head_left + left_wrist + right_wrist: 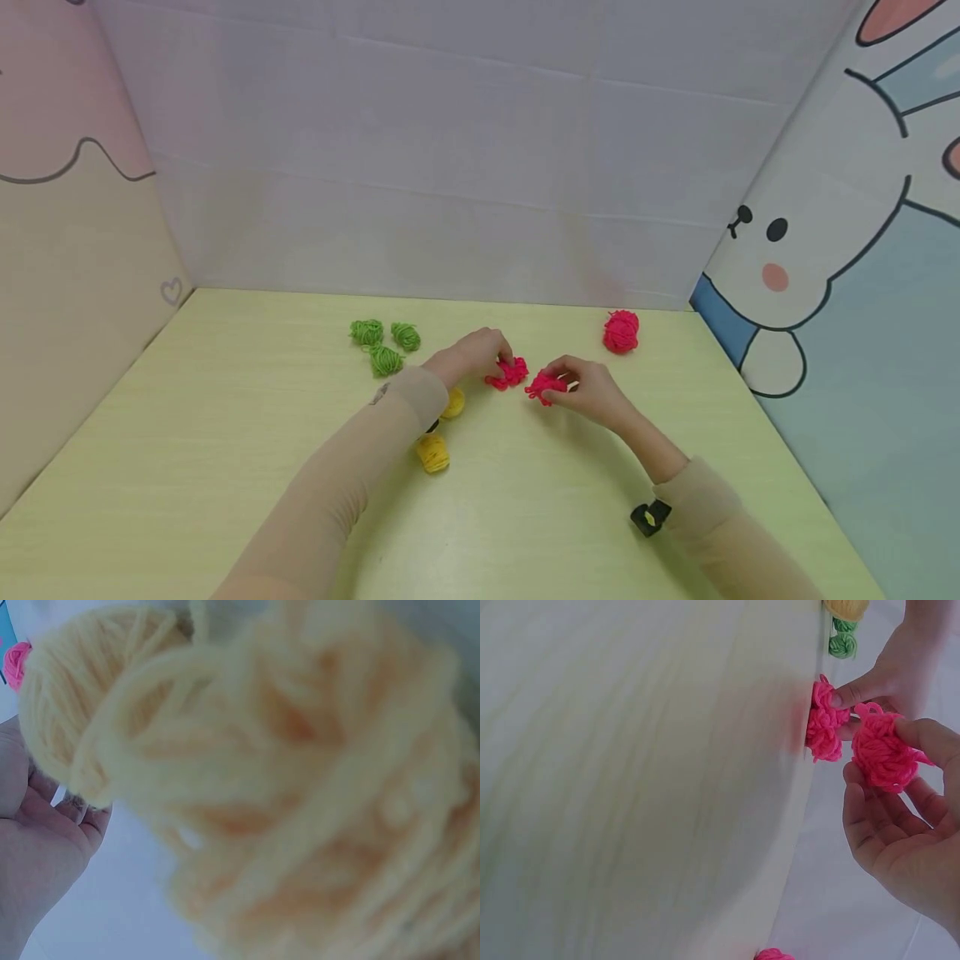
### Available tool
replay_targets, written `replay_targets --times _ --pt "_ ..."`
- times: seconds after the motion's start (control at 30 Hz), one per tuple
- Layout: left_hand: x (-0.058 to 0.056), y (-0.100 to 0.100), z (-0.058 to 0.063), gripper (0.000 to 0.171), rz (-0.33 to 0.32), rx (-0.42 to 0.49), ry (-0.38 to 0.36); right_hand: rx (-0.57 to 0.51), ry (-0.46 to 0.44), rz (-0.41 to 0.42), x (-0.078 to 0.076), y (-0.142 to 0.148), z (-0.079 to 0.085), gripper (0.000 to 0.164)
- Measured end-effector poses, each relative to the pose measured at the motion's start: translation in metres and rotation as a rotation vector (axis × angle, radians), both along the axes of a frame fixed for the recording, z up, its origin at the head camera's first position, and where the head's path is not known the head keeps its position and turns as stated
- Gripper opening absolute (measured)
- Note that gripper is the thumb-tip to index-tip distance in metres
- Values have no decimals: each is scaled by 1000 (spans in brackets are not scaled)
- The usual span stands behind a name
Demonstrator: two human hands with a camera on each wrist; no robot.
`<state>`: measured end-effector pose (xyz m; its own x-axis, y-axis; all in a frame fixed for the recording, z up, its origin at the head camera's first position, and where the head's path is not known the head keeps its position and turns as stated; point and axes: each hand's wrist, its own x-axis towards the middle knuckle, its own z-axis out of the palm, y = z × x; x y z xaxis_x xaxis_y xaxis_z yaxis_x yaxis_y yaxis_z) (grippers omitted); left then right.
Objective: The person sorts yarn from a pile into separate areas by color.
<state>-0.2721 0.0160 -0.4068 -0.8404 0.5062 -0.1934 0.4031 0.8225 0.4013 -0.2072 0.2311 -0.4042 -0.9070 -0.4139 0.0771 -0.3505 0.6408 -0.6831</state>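
My left hand (476,354) is at the middle of the table, its thumb and fingers pinching a lumpy bundle of pink yarn (510,374) that touches the tabletop. Just to its right, my right hand (588,390) holds a small pink yarn ball (546,387) between thumb and fingertips. In the right wrist view this ball (885,754) has loose loops and sits close to the left hand's bundle (825,727), partly overlapping the left hand. Yellow yarn (315,802) fills most of the left wrist view and hides the left hand's fingertips.
Three green yarn balls (386,361) are grouped at the back left. Two yellow yarn balls (432,453) lie beside my left forearm, one partly hidden by it. A larger pink yarn ball (621,332) stands at the back right. Walls (450,167) enclose the table (247,400).
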Motion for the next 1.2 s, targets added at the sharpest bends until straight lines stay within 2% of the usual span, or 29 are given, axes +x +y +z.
replay_targets --times 0.3,0.7,1.0,1.2 --pt "1 0 -1 18 -6 16 5 30 -65 28 -4 -13 -7 27" --pt "3 0 5 19 6 -6 -11 112 -136 53 -13 -21 -9 22" --pt "0 0 3 19 3 -5 -10 107 -119 86 -14 -19 -11 24" --pt "1 0 1 20 0 -15 1 84 -94 87 -10 -15 -4 28"
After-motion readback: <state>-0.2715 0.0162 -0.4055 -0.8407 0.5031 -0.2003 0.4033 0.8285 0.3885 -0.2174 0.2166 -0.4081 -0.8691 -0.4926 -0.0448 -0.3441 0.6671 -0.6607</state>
